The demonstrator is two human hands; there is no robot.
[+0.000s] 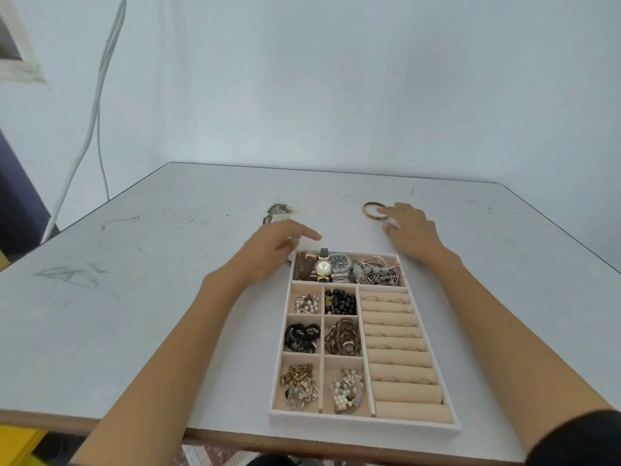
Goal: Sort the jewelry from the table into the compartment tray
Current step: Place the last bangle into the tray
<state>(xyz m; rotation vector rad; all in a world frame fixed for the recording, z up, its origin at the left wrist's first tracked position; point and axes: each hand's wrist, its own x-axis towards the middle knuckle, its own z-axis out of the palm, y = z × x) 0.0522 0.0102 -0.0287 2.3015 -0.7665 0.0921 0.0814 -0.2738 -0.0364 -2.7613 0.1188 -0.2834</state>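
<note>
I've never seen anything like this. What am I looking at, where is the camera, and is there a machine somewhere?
There is no machine here: these are a person's two bare hands. The one picture comes from a camera worn on the person's head, looking forward and down. On the white table lies a beige compartment tray, holding watches in its far section, beads, pearls and chains in small squares, and thin rings on the padded rolls at the right. One gold bangle lies on the table beyond the tray. The right hand reaches to it with straight fingers, fingertips at its rim, not yet gripping. The left hand hovers open over the tray's far left corner, holding nothing I can see.
</note>
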